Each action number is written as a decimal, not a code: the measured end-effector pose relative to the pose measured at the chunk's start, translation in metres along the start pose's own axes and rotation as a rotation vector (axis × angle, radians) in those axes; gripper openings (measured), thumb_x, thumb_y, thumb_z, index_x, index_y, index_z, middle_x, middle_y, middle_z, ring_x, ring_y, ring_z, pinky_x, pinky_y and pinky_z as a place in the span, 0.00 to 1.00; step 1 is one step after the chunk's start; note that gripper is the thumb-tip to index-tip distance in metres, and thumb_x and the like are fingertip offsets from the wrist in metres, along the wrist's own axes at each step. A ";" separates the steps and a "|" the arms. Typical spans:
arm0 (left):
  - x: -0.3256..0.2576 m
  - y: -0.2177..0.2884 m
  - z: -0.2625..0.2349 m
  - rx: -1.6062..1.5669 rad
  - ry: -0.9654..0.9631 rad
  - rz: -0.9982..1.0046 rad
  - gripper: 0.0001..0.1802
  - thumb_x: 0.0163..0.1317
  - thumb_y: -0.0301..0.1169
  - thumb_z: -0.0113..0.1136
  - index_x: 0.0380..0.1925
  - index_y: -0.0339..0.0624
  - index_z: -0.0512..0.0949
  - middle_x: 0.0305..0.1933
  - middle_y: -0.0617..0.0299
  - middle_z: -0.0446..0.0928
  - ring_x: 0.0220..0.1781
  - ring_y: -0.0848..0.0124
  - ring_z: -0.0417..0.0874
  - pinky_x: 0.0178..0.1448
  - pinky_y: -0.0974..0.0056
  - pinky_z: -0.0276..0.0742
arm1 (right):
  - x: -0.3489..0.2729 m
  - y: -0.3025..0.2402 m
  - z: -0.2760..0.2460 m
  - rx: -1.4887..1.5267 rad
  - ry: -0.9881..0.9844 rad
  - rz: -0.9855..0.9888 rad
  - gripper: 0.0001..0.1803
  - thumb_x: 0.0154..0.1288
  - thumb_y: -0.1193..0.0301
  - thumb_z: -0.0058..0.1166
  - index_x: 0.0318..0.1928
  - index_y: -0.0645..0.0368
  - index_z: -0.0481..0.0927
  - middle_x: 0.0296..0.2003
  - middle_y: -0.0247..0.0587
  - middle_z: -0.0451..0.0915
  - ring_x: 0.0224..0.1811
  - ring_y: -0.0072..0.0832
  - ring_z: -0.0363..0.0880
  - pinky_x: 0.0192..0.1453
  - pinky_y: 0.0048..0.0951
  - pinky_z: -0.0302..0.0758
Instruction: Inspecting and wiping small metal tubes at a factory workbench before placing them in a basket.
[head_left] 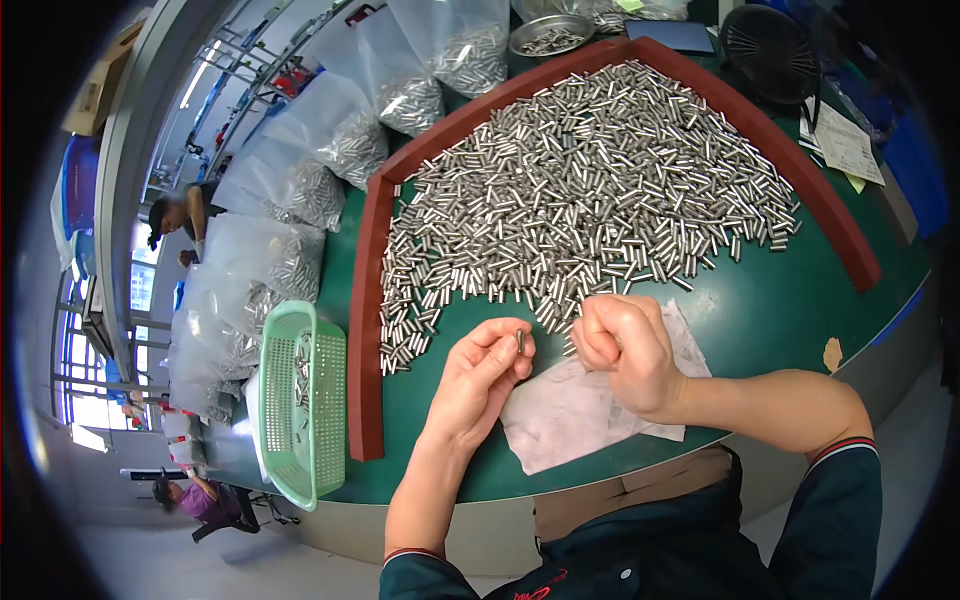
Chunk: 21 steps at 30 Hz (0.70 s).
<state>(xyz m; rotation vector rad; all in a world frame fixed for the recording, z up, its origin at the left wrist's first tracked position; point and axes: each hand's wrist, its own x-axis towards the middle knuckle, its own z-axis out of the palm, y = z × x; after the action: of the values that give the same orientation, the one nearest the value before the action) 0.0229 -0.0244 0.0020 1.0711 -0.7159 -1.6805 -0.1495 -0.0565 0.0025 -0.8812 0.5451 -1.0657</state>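
Pins under inspection, one at a time.
Our left hand (487, 368) pinches a single steel pin (520, 341) near the pile (590, 190); our right hand (625, 350) is clenched, perhaps holding more—next likely needs sorting it aside.

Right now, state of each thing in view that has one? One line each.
Left hand: grip shut on one small metal pin, held upright at the fingertips.
Right hand: fist closed; contents hidden.
Pin pile: loose, spread inside the red frame.
Green basket: tipped on its side, a few pins inside.
Plastic bags: filled with pins.
White cloth: crumpled, under the hands.
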 end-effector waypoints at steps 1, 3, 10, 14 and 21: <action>0.002 0.001 -0.005 -0.126 -0.016 -0.083 0.09 0.59 0.28 0.52 0.38 0.35 0.72 0.31 0.63 0.73 0.30 0.78 0.70 0.37 0.75 0.67 | 0.000 0.000 -0.006 0.035 -0.040 0.032 0.18 0.59 0.69 0.32 0.12 0.58 0.56 0.11 0.29 0.56 0.16 0.16 0.51 0.20 0.21 0.50; 0.003 0.002 -0.009 -0.137 -0.015 -0.083 0.12 0.59 0.29 0.52 0.40 0.34 0.72 0.31 0.62 0.73 0.29 0.78 0.70 0.36 0.75 0.68 | -0.002 0.002 -0.005 0.033 -0.024 0.029 0.18 0.59 0.69 0.32 0.12 0.58 0.56 0.12 0.29 0.56 0.16 0.16 0.52 0.20 0.21 0.50; 0.003 0.004 -0.011 -0.177 0.047 -0.129 0.13 0.59 0.28 0.51 0.42 0.32 0.71 0.31 0.61 0.74 0.30 0.77 0.73 0.37 0.74 0.71 | -0.001 0.001 -0.002 0.008 -0.036 0.028 0.18 0.59 0.69 0.32 0.12 0.58 0.56 0.12 0.29 0.56 0.16 0.16 0.51 0.21 0.21 0.50; 0.003 0.005 -0.005 -0.129 0.068 -0.097 0.13 0.60 0.31 0.49 0.40 0.32 0.71 0.33 0.57 0.75 0.32 0.74 0.75 0.40 0.71 0.73 | -0.001 -0.001 -0.004 0.012 -0.024 0.028 0.18 0.59 0.68 0.32 0.12 0.58 0.55 0.12 0.28 0.55 0.16 0.16 0.51 0.20 0.21 0.50; 0.014 -0.002 0.004 0.682 0.292 0.304 0.05 0.55 0.26 0.56 0.24 0.36 0.73 0.17 0.76 0.59 0.19 0.85 0.55 0.22 0.78 0.52 | 0.000 0.000 -0.004 0.020 -0.021 0.036 0.19 0.60 0.67 0.32 0.12 0.57 0.55 0.11 0.28 0.55 0.15 0.16 0.50 0.20 0.21 0.49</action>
<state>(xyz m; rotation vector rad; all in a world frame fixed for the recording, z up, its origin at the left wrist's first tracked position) 0.0169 -0.0367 -0.0027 1.5416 -1.2285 -1.0000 -0.1520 -0.0581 0.0006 -0.8607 0.5303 -1.0265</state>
